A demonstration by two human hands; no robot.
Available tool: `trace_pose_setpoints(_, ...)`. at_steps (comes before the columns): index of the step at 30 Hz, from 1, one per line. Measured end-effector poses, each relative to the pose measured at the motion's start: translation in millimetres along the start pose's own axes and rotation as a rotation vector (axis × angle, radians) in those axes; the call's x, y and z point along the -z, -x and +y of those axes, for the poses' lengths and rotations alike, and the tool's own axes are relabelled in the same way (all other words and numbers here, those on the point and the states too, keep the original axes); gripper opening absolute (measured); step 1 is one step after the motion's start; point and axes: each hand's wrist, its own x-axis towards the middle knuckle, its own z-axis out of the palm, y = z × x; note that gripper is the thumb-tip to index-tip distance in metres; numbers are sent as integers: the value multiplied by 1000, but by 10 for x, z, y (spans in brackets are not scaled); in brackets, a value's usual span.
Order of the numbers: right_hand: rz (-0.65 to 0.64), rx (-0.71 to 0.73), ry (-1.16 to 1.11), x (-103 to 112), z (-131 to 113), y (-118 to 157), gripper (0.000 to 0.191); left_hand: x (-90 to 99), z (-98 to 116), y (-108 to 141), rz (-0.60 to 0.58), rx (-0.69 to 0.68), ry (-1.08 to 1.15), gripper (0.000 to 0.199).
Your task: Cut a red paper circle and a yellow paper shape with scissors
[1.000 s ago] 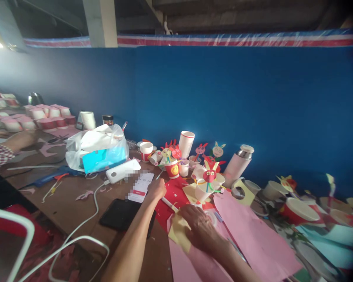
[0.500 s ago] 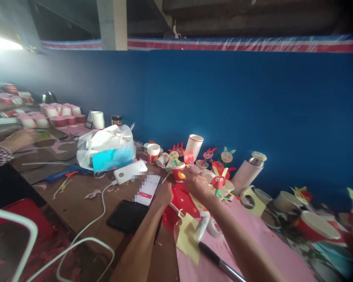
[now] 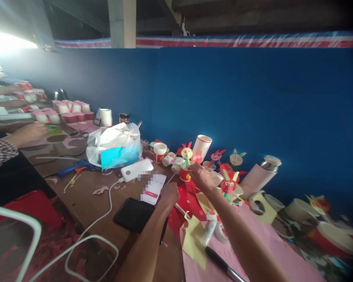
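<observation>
My right hand (image 3: 202,176) reaches to a red paper cup (image 3: 185,172), its fingers bent at the cup's rim beside a yellow paper face (image 3: 187,153) on a stick. Whether it grips the cup or the figure is hard to tell. My left hand (image 3: 170,194) is curled beside a lit phone (image 3: 153,188), over the red paper (image 3: 188,196); its fingertips are hidden. Near my right forearm stands a red rabbit-eared face (image 3: 228,185) in a cup.
A plastic bag (image 3: 114,145), a white power bank (image 3: 137,170) with a cable and a black phone (image 3: 133,214) lie left. A pink flask (image 3: 260,176) leans right. A person's hand (image 3: 29,132) is at far left. A black marker (image 3: 223,264) lies on pink paper.
The view has shifted, so most things appear farther right. The yellow face now stands more upright and clear above the red cup, beside my right hand.
</observation>
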Motion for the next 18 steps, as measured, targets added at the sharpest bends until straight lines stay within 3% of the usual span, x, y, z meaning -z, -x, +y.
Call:
trace_pose_setpoints(5,32,-23,-20,67,-5,4,24,42,13,28,13,1,27,29)
trace_pose_setpoints(18,-64,2,1,86,-59,-1,24,141,52,142,20,-11,71,28)
